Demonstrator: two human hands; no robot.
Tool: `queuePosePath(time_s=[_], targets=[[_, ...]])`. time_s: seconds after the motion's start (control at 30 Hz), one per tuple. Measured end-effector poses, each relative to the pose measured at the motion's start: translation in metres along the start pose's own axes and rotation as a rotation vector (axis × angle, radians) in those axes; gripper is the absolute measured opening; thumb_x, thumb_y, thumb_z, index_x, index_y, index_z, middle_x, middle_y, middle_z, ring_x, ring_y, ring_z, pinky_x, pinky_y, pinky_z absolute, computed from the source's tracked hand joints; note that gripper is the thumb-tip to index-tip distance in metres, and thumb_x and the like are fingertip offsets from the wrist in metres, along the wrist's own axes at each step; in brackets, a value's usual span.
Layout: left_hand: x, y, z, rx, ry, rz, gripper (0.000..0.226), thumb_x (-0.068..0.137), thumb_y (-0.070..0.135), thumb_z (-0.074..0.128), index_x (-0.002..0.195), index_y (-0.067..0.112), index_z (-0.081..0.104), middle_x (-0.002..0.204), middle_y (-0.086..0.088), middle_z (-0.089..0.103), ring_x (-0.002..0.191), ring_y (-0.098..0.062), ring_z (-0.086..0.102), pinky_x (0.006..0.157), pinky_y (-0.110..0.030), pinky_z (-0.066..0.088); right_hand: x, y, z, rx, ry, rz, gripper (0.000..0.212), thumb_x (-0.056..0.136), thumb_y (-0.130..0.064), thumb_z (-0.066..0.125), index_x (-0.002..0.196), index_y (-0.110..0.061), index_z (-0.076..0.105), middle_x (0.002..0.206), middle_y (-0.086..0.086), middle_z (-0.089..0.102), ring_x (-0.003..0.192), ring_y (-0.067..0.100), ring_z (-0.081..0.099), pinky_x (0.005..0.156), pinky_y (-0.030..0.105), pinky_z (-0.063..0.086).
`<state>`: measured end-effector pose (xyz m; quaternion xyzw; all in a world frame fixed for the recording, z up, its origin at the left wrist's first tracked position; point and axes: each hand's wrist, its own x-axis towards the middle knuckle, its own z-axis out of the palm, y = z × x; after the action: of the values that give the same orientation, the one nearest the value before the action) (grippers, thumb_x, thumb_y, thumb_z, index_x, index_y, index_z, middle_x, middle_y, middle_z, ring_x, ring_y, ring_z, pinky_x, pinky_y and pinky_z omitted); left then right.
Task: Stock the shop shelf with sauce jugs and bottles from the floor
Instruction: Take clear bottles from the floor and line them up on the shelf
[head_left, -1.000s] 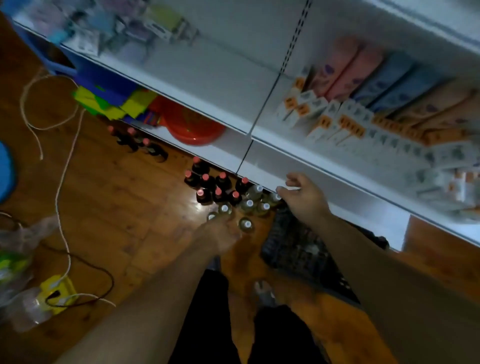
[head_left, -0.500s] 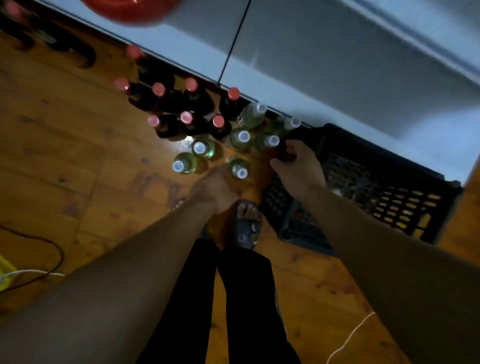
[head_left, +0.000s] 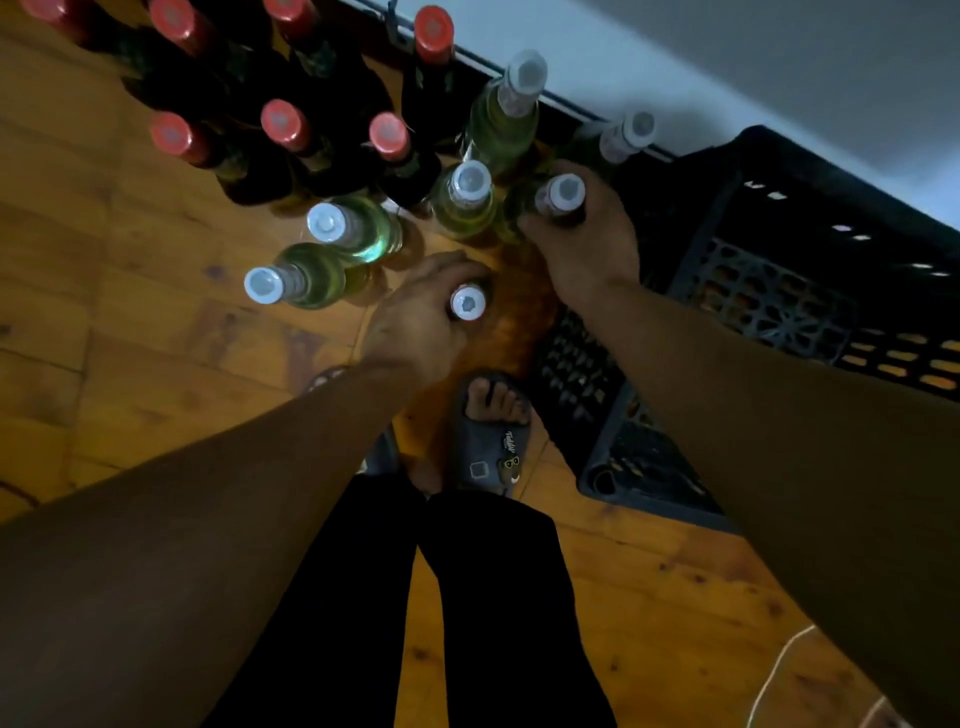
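Fingers of the left hand curl around the neck of a white-capped bottle standing upright on the wooden floor, its long axis vertical and cap toward the camera. Just beyond, the right hand closes on the neck of a second white-capped bottle, also upright. Both belong to a cluster of pale green bottles standing close together on the plank floor; behind them stand dark bottles with red caps, packed tightly up to the foot of the white shelf unit. A black plastic crate sits on the floor at the right, just beside the right forearm and hemming in the bottles on that side. Below the hands, a foot in a grey slipper stands between crate and bottles. A pale cord trails across the floor at lower right.
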<state>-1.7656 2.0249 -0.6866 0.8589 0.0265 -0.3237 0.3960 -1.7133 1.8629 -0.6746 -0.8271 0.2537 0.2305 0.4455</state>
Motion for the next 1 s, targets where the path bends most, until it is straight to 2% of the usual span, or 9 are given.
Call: queuePosePath(time_s=[0.1,0.17,0.3,0.4,0.53,0.7,0.83,1.0], targets=[[-0.003,-0.001,0.001,-0.069,0.046,-0.019,0.044,0.081,0.017,0.073,0.124,0.022,0.062,0.141,0.001,0.051,0.129,-0.017,0.047,0.103,-0.020,0.033,-0.003,-0.001,0.000,0.061,0.033,0.020,0.033,0.085,-0.022,0.070,0.116,-0.025,0.060,0.106,-0.011,0.058,0.101,0.005,0.054,0.092,0.025,0.045],[-0.007,0.001,-0.002,-0.119,0.074,-0.055,0.043,0.081,0.017,0.073,0.122,0.024,0.063,0.140,0.005,0.052,0.126,-0.012,0.048,0.100,-0.014,0.030,-0.011,-0.002,-0.003,0.053,0.021,0.015,0.030,0.085,-0.022,0.070,0.113,-0.026,0.061,0.103,-0.013,0.057,0.099,0.003,0.053,0.090,0.024,0.045],[-0.024,0.015,-0.019,-0.172,0.089,-0.033,0.037,0.080,0.021,0.072,0.116,0.025,0.065,0.130,0.009,0.059,0.116,-0.008,0.054,0.094,-0.017,0.036,-0.036,-0.014,-0.015,0.062,0.020,-0.017,0.024,0.084,-0.023,0.071,0.101,-0.035,0.058,0.097,-0.016,0.056,0.094,0.002,0.053,0.085,0.024,0.046],[-0.048,0.039,-0.043,-0.213,0.119,-0.012,0.032,0.075,0.030,0.068,0.107,0.030,0.067,0.117,0.012,0.065,0.101,0.000,0.055,0.084,-0.014,0.038,-0.064,-0.035,-0.030,0.039,0.017,-0.035,0.025,0.084,-0.026,0.070,0.108,-0.031,0.063,0.101,-0.014,0.058,0.095,0.004,0.054,0.082,0.024,0.046],[-0.080,0.080,-0.087,-0.204,0.078,-0.037,0.035,0.073,0.039,0.067,0.107,0.044,0.059,0.115,0.013,0.066,0.105,-0.011,0.060,0.091,-0.029,0.047,-0.109,-0.076,-0.055,0.061,0.013,-0.038,0.031,0.084,-0.030,0.070,0.114,-0.031,0.064,0.102,-0.015,0.059,0.095,0.006,0.055,0.081,0.025,0.046],[-0.131,0.136,-0.150,-0.208,0.105,-0.027,0.034,0.078,0.037,0.074,0.110,0.045,0.064,0.114,0.014,0.068,0.105,-0.012,0.063,0.092,-0.032,0.050,-0.171,-0.141,-0.098,0.038,0.000,-0.079,0.021,0.083,-0.035,0.070,0.101,-0.042,0.060,0.098,-0.016,0.062,0.095,0.011,0.058,0.084,0.031,0.049],[-0.179,0.191,-0.206,-0.240,0.158,-0.002,0.037,0.077,0.031,0.077,0.112,0.039,0.067,0.111,0.008,0.071,0.102,-0.016,0.065,0.091,-0.037,0.052,-0.231,-0.206,-0.134,0.028,0.048,-0.166,0.019,0.082,-0.033,0.070,0.093,-0.044,0.060,0.084,-0.025,0.058,0.082,0.000,0.056,0.080,0.027,0.047],[-0.239,0.265,-0.287,-0.227,0.198,0.089,0.027,0.071,0.036,0.078,0.097,0.031,0.071,0.095,0.006,0.074,0.092,-0.015,0.067,0.086,-0.041,0.054,-0.300,-0.291,-0.184,0.021,0.137,-0.301,0.020,0.083,-0.031,0.070,0.102,-0.028,0.068,0.100,-0.008,0.066,0.096,0.015,0.061,0.089,0.038,0.051]])
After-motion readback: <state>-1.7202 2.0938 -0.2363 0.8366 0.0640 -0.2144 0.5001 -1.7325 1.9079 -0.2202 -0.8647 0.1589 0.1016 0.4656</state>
